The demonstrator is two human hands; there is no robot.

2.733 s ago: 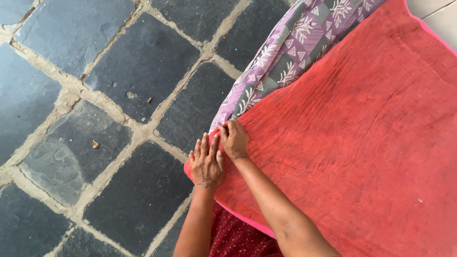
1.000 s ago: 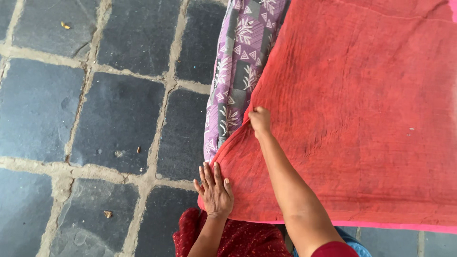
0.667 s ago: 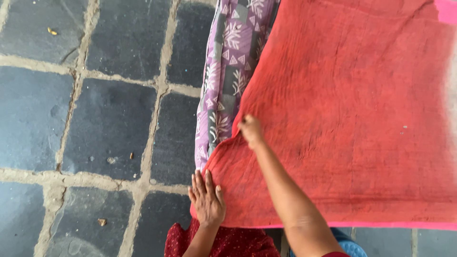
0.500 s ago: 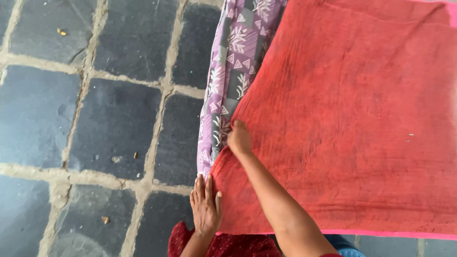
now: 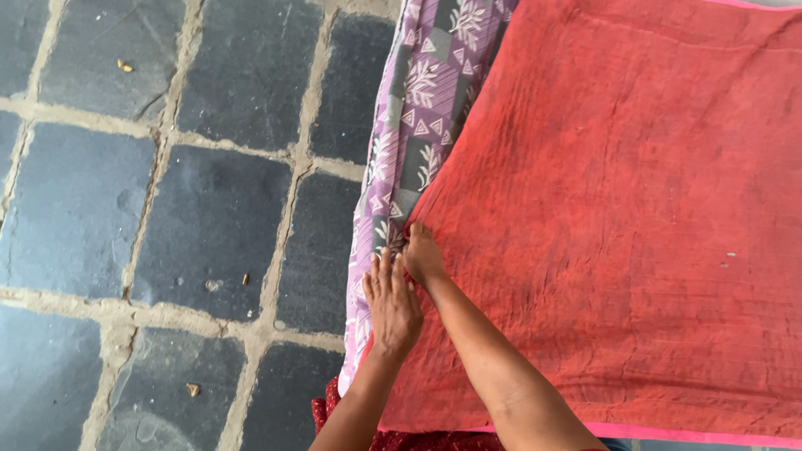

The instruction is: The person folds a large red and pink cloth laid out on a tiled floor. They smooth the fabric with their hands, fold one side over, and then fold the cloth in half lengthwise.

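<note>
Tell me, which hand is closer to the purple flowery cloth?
Left. The left hand lies flat right on the purple flowery cloth at its edge. The right hand sits beside it on the red blanket, fingertips just reaching where the two cloths meet.

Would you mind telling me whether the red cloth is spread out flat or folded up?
Spread out. The red cloth lies flat over the purple patterned cloth, with both hands at its left edge; its far edges run out of view.
</note>
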